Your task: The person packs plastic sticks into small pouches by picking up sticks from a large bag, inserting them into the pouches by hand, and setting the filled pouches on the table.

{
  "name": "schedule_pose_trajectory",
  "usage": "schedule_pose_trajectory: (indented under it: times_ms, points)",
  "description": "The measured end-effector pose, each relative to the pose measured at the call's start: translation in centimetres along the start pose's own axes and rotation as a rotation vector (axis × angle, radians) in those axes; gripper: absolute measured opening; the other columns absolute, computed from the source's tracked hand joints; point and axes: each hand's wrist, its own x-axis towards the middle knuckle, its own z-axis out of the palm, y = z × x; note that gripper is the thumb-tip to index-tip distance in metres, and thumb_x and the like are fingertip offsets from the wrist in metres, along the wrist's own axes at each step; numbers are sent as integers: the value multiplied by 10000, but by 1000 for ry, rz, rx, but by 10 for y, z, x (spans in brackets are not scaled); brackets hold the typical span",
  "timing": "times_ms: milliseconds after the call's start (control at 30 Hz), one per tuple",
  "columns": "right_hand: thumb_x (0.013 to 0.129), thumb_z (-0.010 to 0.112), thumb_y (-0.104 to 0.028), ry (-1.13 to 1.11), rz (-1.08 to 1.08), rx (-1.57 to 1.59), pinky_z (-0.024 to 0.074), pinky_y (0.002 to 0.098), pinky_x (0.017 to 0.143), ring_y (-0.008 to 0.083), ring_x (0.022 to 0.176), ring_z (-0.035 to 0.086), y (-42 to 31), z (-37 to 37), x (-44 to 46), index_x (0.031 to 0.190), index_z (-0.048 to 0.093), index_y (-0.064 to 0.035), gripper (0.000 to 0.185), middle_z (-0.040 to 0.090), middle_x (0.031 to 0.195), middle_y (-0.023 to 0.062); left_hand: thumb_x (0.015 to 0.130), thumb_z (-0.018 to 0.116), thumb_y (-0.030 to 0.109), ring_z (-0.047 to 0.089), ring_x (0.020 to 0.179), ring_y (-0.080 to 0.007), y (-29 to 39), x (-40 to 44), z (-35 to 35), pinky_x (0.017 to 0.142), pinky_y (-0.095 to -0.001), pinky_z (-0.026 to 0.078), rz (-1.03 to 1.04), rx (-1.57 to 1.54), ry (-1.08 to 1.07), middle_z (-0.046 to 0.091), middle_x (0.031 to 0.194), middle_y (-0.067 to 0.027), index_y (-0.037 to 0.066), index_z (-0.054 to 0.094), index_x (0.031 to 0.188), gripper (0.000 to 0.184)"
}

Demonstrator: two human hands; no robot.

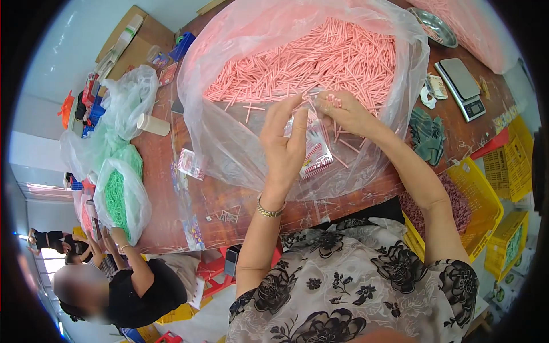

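My left hand (283, 134) has its thumb and fingers pinched at the top of a small clear plastic bag with red print (316, 150). Beside it, my right hand (349, 117) is closed around several short pink sticks, their ends showing at its fingers. Both hands are close together over the near part of a large clear plastic bag (229, 143). A big heap of pink sticks (303, 60) fills that bag behind my hands. A few loose sticks lie near the printed bag.
On the table (223, 208) are a small printed packet (190, 164), a white cup (153, 124), a digital scale (462, 86), a metal bowl (437, 26) and a green cloth (426, 137). A yellow crate (486, 208) stands right. At left, another person (146, 291) reaches towards a bag of green sticks (116, 197).
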Motion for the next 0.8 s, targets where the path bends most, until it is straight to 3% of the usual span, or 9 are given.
schedule_pose_trajectory:
  times_ms: [133,233,333,467,533,567,700,800]
  points:
    - [952,590,-374,103,-27,-357,445,406,566,254,612,592,3,11,1,820,627,-19,381,600,671,116,915,652,59,619,959,-161,4,-5,-17,845,-291,483,49,13,51,675,1062,-86,-3,679,1123,219]
    - [896,627,-449,47,119,-797,469,480,615,387,714,639,-1,18,0,917,675,-11,442,658,768,198,864,684,60,642,962,-288,-5,-23,-36,846,-358,493,-84,127,43,670,1018,-157,1,686,1078,222]
    - [855,645,-510,-1,182,-909,486,498,640,414,771,657,0,38,-5,908,671,3,517,679,814,214,830,720,58,623,864,-185,-32,-53,-43,756,-294,482,-91,264,-71,678,1016,-110,15,699,1088,263]
    - [835,702,-424,248,20,-765,450,497,612,414,710,626,9,48,2,853,602,4,440,632,742,227,814,726,62,631,894,-254,-37,-79,-32,790,-338,483,-70,315,-139,675,1039,-115,29,709,1069,258]
    - [857,679,-397,152,65,-770,453,513,627,432,751,630,8,45,15,872,605,8,412,640,780,241,811,727,66,628,932,-287,-33,-81,-28,830,-368,475,39,405,-108,672,1060,-111,34,712,1065,256]
    - [861,674,-392,128,72,-768,454,516,631,434,761,630,12,45,21,871,606,9,407,641,786,245,805,719,54,612,999,-308,-32,-82,-27,883,-395,450,0,384,-119,661,1094,-107,30,707,1049,245]
    - [866,659,-372,61,124,-925,457,522,653,439,789,634,18,49,32,877,608,5,381,635,789,260,785,707,20,606,1040,-297,-38,-83,-20,891,-403,443,114,398,-163,655,1100,-103,26,696,1017,232]
    - [867,659,-347,101,89,-806,457,501,649,435,765,629,29,51,34,856,611,12,363,637,784,252,772,702,2,615,1040,-300,-33,-85,-17,871,-404,455,186,469,-172,656,1089,-103,29,694,996,226]
